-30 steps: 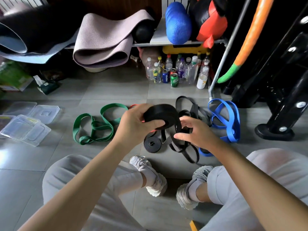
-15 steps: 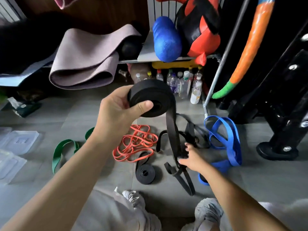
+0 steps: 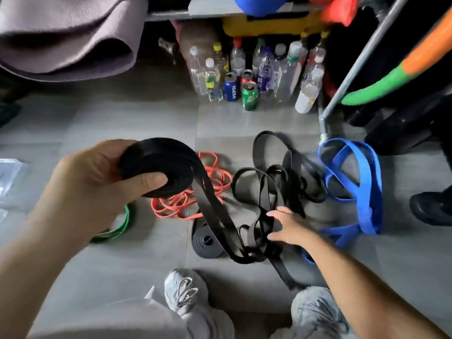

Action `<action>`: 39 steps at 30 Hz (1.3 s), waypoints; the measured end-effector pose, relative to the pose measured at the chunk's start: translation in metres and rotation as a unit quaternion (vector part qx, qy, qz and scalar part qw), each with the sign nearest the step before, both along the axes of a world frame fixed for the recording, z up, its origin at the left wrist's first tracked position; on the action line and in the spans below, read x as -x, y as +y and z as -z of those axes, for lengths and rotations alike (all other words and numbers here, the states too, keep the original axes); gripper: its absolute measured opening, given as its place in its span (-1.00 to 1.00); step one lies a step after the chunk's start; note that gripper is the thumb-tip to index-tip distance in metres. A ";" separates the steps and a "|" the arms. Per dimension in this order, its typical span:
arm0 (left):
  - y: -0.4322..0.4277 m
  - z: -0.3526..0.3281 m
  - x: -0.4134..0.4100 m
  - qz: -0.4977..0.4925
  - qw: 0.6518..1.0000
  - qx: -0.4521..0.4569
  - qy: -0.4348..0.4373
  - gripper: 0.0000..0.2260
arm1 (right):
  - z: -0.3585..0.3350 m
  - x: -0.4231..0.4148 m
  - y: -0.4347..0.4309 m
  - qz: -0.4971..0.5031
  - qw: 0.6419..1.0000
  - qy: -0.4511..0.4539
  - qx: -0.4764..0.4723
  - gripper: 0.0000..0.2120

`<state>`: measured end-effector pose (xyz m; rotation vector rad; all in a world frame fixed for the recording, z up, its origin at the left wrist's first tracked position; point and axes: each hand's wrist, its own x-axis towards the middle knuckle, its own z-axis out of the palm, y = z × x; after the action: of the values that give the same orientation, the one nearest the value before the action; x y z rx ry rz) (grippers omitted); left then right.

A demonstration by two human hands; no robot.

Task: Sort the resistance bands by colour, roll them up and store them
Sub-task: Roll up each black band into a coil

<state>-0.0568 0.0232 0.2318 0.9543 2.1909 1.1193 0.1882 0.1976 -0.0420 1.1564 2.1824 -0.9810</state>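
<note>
Since half a second back the left hand (image 3: 97,182) has come down from shelf height to low over the floor, bringing the fat black rubber roll (image 3: 159,167) with it; the right hand (image 3: 288,228) has stayed down at the pile. Left: fingers and thumb wrapped round the roll, thumb pressed on its face. Right: fingers straight and spread, laid on the loose black straps (image 3: 291,165); I see none curled round one, though blur softens the fingertips. An unwound flat black tail (image 3: 215,216) runs from the roll down into that pile and is lost among thinner loops. Step in hand, as I read it: rolling the black bands, held up at freeing the tail. My next move calls for the right hand to pick out the one strap that belongs to the roll and lift it clear of the rest, then feed it while the left turns the roll; hauling blind would likely tighten the snarl. One small dark grey finished coil (image 3: 206,241) lies on the tile just beside the pile, under the tail's path. Thin orange-red rubber bands (image 3: 171,207) lie below and behind the roll, a green flat band (image 3: 124,223) shows under the left wrist, a wide blue flat band (image 3: 371,182) is heaped right of the pile; all unrolled. Clear plastic boxes (image 3: 9,172) at the left edge, probably the storage. Plastic bottles and drink cans (image 3: 249,94) stand at the back, well apart.
</note>
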 end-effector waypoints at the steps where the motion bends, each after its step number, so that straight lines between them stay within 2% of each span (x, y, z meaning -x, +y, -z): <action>1: 0.001 0.002 0.004 0.000 1.000 0.016 -0.004 -0.61 | 0.007 0.000 -0.008 -0.015 0.999 -0.021 0.033 -0.26; 3: 0.002 0.006 0.010 0.015 1.000 0.024 -0.006 -0.50 | 0.023 -0.006 -0.030 -0.054 0.992 -0.082 0.075 -0.14; 5: 0.002 0.010 0.014 0.025 0.999 0.028 -0.014 -0.48 | 0.038 -0.016 -0.053 -0.081 0.988 -0.111 0.073 -0.14; 9: 0.001 0.020 0.021 0.005 0.998 0.060 -0.005 -0.49 | 0.050 -0.027 -0.077 -0.102 0.987 -0.112 -0.059 -0.57; 11: 0.001 0.023 0.023 0.003 0.997 0.078 0.000 -0.50 | 0.053 -0.030 -0.073 -0.071 0.988 -0.092 -0.097 -0.73; 15: 0.005 0.025 0.021 0.042 0.994 0.094 0.020 -0.61 | 0.054 -0.033 -0.047 0.119 0.987 0.020 -0.104 -0.78; 16: 0.008 0.023 0.019 0.042 0.994 0.094 0.022 -0.64 | 0.047 -0.030 -0.035 0.198 0.974 0.050 -0.097 -0.78; 18: 0.015 0.016 0.017 0.038 0.996 0.079 0.006 -0.64 | 0.023 -0.023 -0.006 0.356 0.926 0.114 -0.062 -0.77; 20: 0.021 0.007 0.017 0.034 0.997 0.059 -0.026 -0.47 | -0.013 -0.013 0.029 0.433 0.881 0.191 -0.021 -0.77; 22: 0.025 -0.002 0.013 0.021 0.998 0.035 -0.041 -0.36 | -0.053 0.001 0.063 0.415 0.875 0.248 -0.045 -0.77; 23: 0.026 -0.006 0.009 0.019 0.999 0.019 -0.043 -0.37 | -0.074 0.009 0.078 0.398 0.873 0.274 -0.065 -0.77; 27: 0.031 -0.013 -0.006 -0.009 1.000 -0.009 -0.005 -0.65 | -0.164 0.046 0.118 0.336 0.844 0.404 -0.111 -0.82; 29: 0.032 -0.018 -0.009 -0.028 0.999 -0.025 -0.004 -0.73 | -0.205 0.057 0.128 0.309 0.818 0.461 -0.151 -0.86; 32: 0.029 -0.029 -0.011 -0.046 0.997 -0.062 -0.018 -0.78 | -0.232 0.049 0.130 0.292 0.772 0.492 -0.277 -0.84; 33: 0.028 -0.033 -0.013 -0.047 0.996 -0.079 -0.023 -0.79 | -0.230 0.043 0.127 0.258 0.780 0.465 -0.329 -0.82; 34: 0.026 -0.036 -0.014 -0.044 0.994 -0.093 -0.028 -0.79 | -0.223 0.037 0.123 0.217 0.811 0.413 -0.352 -0.79; 35: 0.026 -0.039 -0.017 -0.039 0.993 -0.104 -0.032 -0.79 | -0.213 0.031 0.114 0.190 0.866 0.320 -0.332 -0.73; 36: 0.026 -0.041 -0.020 -0.029 0.993 -0.110 -0.031 -0.78 | -0.202 0.026 0.102 0.167 0.924 0.195 -0.284 -0.57; 37: 0.027 -0.043 -0.023 -0.017 0.993 -0.113 -0.028 -0.78 | -0.192 0.023 0.086 0.142 0.959 0.078 -0.231 -0.37; 38: 0.027 -0.045 -0.026 -0.007 0.994 -0.111 -0.022 -0.77 | -0.185 0.024 0.070 0.109 0.976 0.012 -0.190 -0.16; 39: 0.028 -0.047 -0.029 0.004 0.994 -0.111 -0.015 -0.76 | -0.182 0.027 0.052 0.075 0.984 0.002 -0.161 0.03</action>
<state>-0.0274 0.0511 0.2785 1.0283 2.0676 1.3858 0.1608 0.2500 0.1398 1.4838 2.3437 -0.7031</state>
